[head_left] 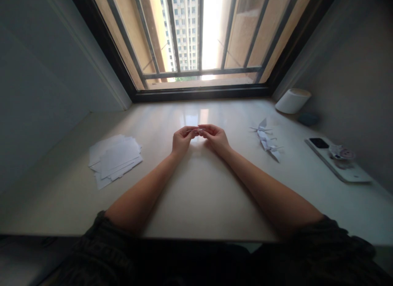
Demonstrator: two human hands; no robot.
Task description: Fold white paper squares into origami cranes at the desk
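Note:
My left hand (181,139) and my right hand (215,137) meet at the middle of the pale windowsill table (196,196). Both pinch a small folded piece of white paper (196,131) between their fingertips, held just above the surface. Most of the paper is hidden by my fingers. A loose stack of white paper sheets (114,158) lies to the left of my left hand. Folded paper cranes (266,140) lie in a short row to the right of my right hand.
A white roll (292,100) lies at the back right corner beside a small dark object (308,119). A white phone (337,160) with a small wrapped item (341,153) on it rests at the right. The barred window (199,40) rises behind the table.

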